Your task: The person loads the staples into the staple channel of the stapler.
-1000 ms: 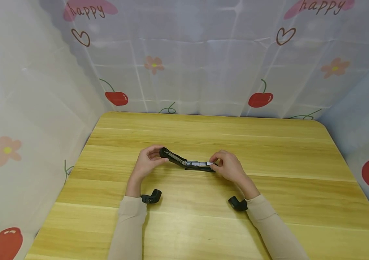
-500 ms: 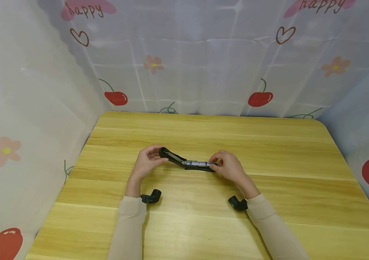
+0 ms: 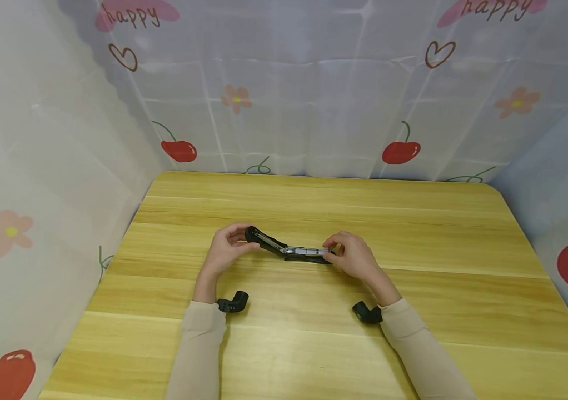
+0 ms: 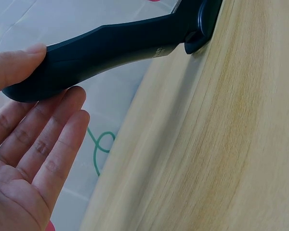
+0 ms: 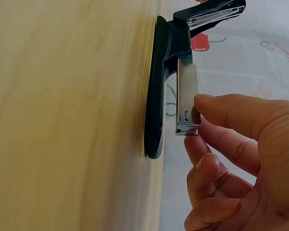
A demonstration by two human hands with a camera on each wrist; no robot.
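Note:
A black stapler (image 3: 270,245) stands on the table, swung wide at its hinge. My left hand (image 3: 226,248) holds the end of its raised top arm (image 4: 106,54), thumb above and fingers beneath. Along the base (image 5: 155,96) runs the silver staple magazine (image 5: 187,86), apart from the base at its front end. My right hand (image 3: 354,255) pinches that front end, with the thumb on one side and fingers at the other. In the head view a pale strip shows inside the magazine; my right fingertips hide its tip.
The wooden table (image 3: 284,344) reaches to a patterned curtain (image 3: 304,122) at the back, with more cloth at both sides. A black camera (image 3: 234,302) sits on my left wrist, another camera (image 3: 367,313) on my right.
The bright block seen by my right fingertips a second ago no longer stands out, and the strip in the magazine looks more even. Both hands stay nearly in place.

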